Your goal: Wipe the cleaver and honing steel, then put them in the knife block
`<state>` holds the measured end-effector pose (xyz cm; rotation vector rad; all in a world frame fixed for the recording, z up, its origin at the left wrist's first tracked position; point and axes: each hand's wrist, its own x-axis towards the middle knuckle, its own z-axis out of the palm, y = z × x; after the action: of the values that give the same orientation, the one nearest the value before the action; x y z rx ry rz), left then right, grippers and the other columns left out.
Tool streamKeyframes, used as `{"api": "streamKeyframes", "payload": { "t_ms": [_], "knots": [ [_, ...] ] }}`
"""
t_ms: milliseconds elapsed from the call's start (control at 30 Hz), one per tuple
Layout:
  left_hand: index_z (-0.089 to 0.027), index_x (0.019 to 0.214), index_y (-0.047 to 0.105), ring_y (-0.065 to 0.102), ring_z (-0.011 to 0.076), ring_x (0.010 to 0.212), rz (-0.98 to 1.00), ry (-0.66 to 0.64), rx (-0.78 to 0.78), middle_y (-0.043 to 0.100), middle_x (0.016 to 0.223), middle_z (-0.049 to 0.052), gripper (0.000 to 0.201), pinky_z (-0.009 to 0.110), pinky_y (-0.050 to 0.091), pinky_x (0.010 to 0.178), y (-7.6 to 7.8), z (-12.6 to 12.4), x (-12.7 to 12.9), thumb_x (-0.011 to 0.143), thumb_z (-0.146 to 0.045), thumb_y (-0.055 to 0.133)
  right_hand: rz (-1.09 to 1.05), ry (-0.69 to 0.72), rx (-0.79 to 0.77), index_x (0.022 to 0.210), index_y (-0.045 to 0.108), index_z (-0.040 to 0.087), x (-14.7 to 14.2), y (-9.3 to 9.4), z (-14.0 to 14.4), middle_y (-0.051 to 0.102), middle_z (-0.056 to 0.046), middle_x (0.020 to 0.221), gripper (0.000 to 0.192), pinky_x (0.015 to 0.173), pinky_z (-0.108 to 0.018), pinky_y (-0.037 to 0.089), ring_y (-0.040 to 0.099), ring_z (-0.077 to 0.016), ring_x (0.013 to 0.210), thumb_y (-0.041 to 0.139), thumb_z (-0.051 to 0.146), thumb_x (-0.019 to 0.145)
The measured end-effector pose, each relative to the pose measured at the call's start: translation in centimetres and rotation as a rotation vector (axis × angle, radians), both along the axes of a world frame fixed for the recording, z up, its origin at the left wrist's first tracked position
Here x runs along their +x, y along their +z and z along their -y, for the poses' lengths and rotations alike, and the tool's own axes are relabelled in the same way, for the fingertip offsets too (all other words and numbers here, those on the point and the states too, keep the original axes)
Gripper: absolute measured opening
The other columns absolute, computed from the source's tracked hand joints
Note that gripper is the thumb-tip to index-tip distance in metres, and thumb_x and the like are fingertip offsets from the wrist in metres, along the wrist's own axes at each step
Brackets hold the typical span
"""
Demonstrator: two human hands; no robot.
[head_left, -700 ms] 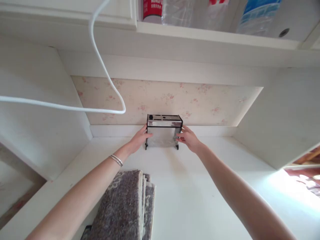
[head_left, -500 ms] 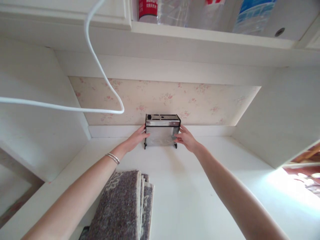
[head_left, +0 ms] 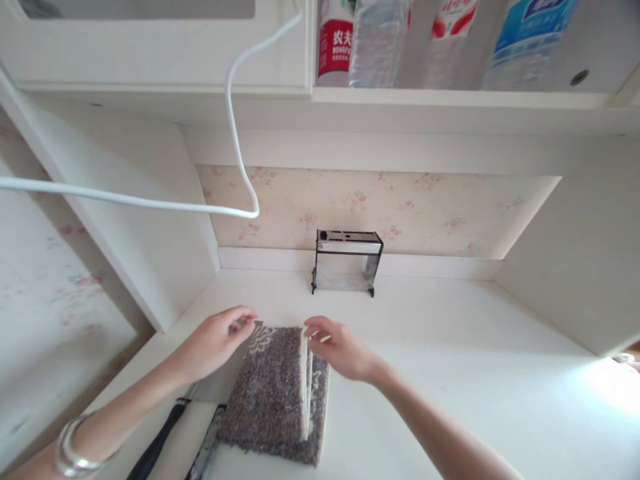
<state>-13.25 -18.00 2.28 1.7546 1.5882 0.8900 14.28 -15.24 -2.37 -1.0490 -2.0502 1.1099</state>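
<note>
A folded grey-brown rug (head_left: 270,393) with pale edges lies on the white counter. At its far left corner is my left hand (head_left: 220,340), fingers curved and apart. My right hand (head_left: 340,347) is over the rug's far right edge, its fingers loosely bent with a gap between them; contact there is unclear. Nothing shows in either hand. Farther back stands a small box-like frame (head_left: 347,263) with a slotted silver top, black edges and a see-through front. A flat grey blade (head_left: 223,373) with a black handle (head_left: 160,440) lies at the rug's left, beneath my left hand.
Beside the black handle lies another dark, long item (head_left: 207,443), partly under the rug. A white cable (head_left: 235,133) hangs across the upper left. Several plastic bottles (head_left: 380,43) stand on the overhead shelf (head_left: 450,100). White side panels (head_left: 565,233) flank the counter (head_left: 425,373).
Both hands have left the box-like frame and come back to the folded rug. The frame stays by the back wall. The view has shifted, showing the whole rug and the black handle.
</note>
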Motion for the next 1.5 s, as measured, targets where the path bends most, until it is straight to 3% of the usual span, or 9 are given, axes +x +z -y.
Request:
{"api": "streamKeyframes", "payload": {
  "t_ms": [133,333,467,600,833,1000,1200,1367,1500],
  "knots": [
    [-0.032,0.088,0.071,0.063,0.0251,0.078,-0.091,0.146,-0.017,0.07,0.089,0.0,0.024,0.028,0.047,0.071,-2.2,7.3,-3.0,0.068,-0.044,0.067,0.187,0.182,0.213,0.125,0.051,0.026,-4.2,0.2,4.4,0.056,-0.006,0.125,0.048,0.098,-0.035,0.039,0.051,-0.0225,0.114,0.054,0.045,0.081],
    [-0.036,0.082,0.068,0.063,0.0248,0.066,-0.197,0.208,-0.086,0.07,0.078,0.001,0.02,0.029,0.046,0.061,-6.5,14.6,-2.9,0.068,-0.05,0.064,0.524,0.312,0.316,0.145,0.025,0.019,-5.4,-3.0,6.4,0.014,-0.015,0.152,0.102,0.11,-0.053,-0.001,0.009,-0.0347,0.139,0.061,0.068,0.063],
    [-0.027,0.099,0.059,0.066,0.027,0.083,-0.459,0.187,-0.062,0.068,0.099,0.007,0.035,0.034,0.046,0.073,-7.8,14.9,-1.7,0.084,-0.053,0.04,0.606,0.224,0.311,0.145,0.024,0.017,-4.2,-3.8,7.7,0.01,-0.016,0.152,0.103,0.111,-0.05,-0.001,0.008,-0.0337,0.139,0.059,0.07,0.064],
    [-0.02,0.1,0.054,0.066,0.0308,0.085,-0.761,0.124,-0.137,0.066,0.101,0.013,0.042,0.039,0.047,0.069,-8.3,13.4,-0.8,0.088,-0.051,0.03,0.612,0.045,0.349,0.133,0.047,0.02,-2.8,-2.7,9.2,0.038,-0.012,0.143,0.066,0.109,-0.042,0.016,0.033,-0.0297,0.131,0.061,0.045,0.073],
    [-0.017,0.083,0.052,0.065,0.0361,0.085,-0.77,0.102,-0.299,0.066,0.093,0.016,0.034,0.041,0.044,0.067,-8.2,10.8,-0.5,0.084,-0.047,0.034,0.507,-0.314,0.221,0.12,0.055,0.021,-0.3,-2.3,8.6,0.064,-0.008,0.108,0.04,0.082,-0.032,0.04,0.058,-0.0255,0.099,0.048,0.028,0.081],
    [-0.018,0.074,0.048,0.063,0.0285,0.079,-0.58,0.081,-0.393,0.064,0.082,0.012,0.031,0.033,0.041,0.063,-8.1,9.4,-1.5,0.08,-0.047,0.038,0.214,-0.545,0.068,0.117,0.058,0.023,1.1,-2.9,7.6,0.067,-0.007,0.104,0.038,0.08,-0.032,0.041,0.06,-0.0247,0.095,0.05,0.034,0.082],
    [-0.02,0.081,0.046,0.054,0.018,0.06,-0.195,0.122,-0.542,0.046,0.062,-0.002,0.03,0.025,0.035,0.047,-7.0,9.1,-0.5,0.079,-0.049,0.039,-0.445,-0.749,-0.248,0.108,0.062,0.02,2.4,-3.3,7.0,0.069,-0.003,0.093,0.041,0.072,-0.028,0.046,0.062,-0.0225,0.088,0.061,0.044,0.075],
    [-0.018,0.088,0.049,0.051,0.0145,0.059,0.011,0.097,-0.505,0.048,0.064,-0.003,0.031,0.022,0.036,0.048,-7.0,8.5,1.0,0.076,-0.048,0.049,-0.982,-0.721,-0.526,0.11,0.061,0.015,3.1,-2.9,6.6,0.07,-0.007,0.097,0.048,0.07,-0.03,0.052,0.065,-0.0233,0.086,0.071,0.038,0.069],
    [-0.017,0.088,0.048,0.05,0.0131,0.055,0.175,0.02,-0.48,0.05,0.06,-0.003,0.028,0.023,0.037,0.052,-6.9,7.7,2.5,0.079,-0.044,0.048,-1.181,-0.642,-0.699,0.111,0.062,0.015,3.5,-2.7,6.6,0.07,-0.007,0.1,0.043,0.075,-0.032,0.054,0.065,-0.0239,0.092,0.069,0.032,0.072]
  ]
}}
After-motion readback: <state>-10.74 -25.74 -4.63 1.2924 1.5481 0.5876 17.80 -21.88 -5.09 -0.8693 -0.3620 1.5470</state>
